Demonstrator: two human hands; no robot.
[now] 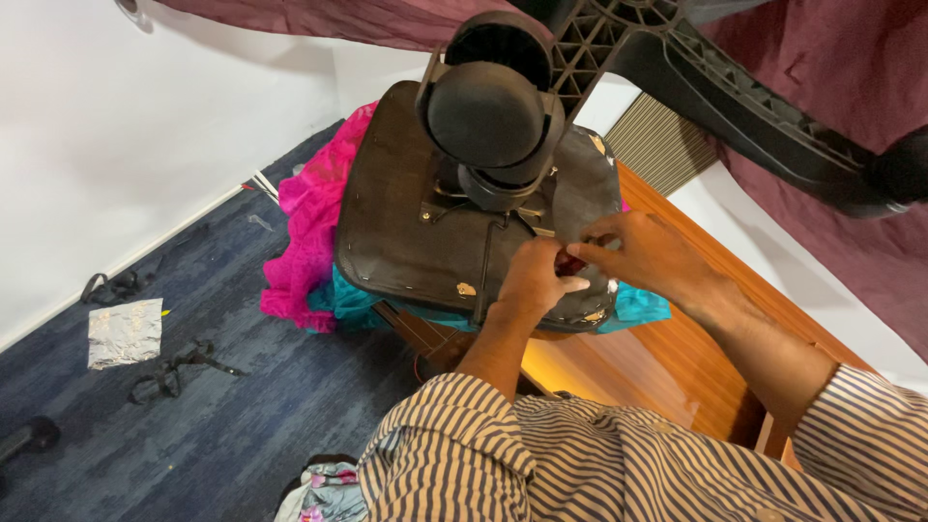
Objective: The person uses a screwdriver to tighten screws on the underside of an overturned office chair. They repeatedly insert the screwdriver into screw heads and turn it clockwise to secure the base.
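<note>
A dark brown leather bag [416, 213] lies flat on a pile of pink cloth [314, 227] and teal cloth [353, 302] at the end of a wooden table [667, 362]. My left hand [534, 278] and my right hand [640, 253] meet at the bag's near right edge, fingers pinched on a small red piece [570, 261] there. What exactly the piece is stays hidden by the fingers. A black chair caster wheel [493, 106] hangs over the bag's middle.
The black chair base arm [754, 106] stretches across the upper right, over maroon cloth [841, 77]. On the blue carpet [213, 425] lie a silver foil packet [124, 332] and black cable scraps [174, 372]. A white wall [126, 116] is at left.
</note>
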